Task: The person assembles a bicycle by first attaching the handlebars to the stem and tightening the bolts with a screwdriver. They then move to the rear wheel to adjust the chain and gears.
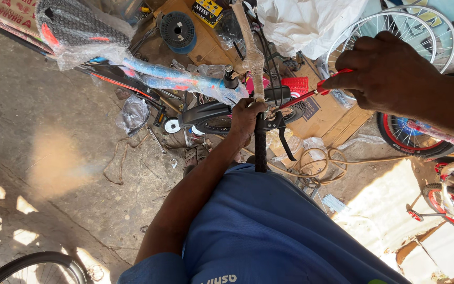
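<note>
Tight around the handlebar, open floor on your left.

Your left hand (pixel 246 117) grips the black handlebar (pixel 260 147), hemmed in by the brake lever (pixel 285 138) just to its right and the wrapped blue frame (pixel 185 81) to its left. Your right hand (pixel 390 73), holding the red-handled tool (pixel 311 93), has the silver wheels (pixel 395 26) close behind it. Tangled cord (pixel 319 160) and small parts litter the ground below. The bare concrete floor (pixel 43 158) on your left gives clear passage.

A bicycle workshop: spare wheels (pixel 395 31), wrapped frame (pixel 185 81), scattered parts
</note>
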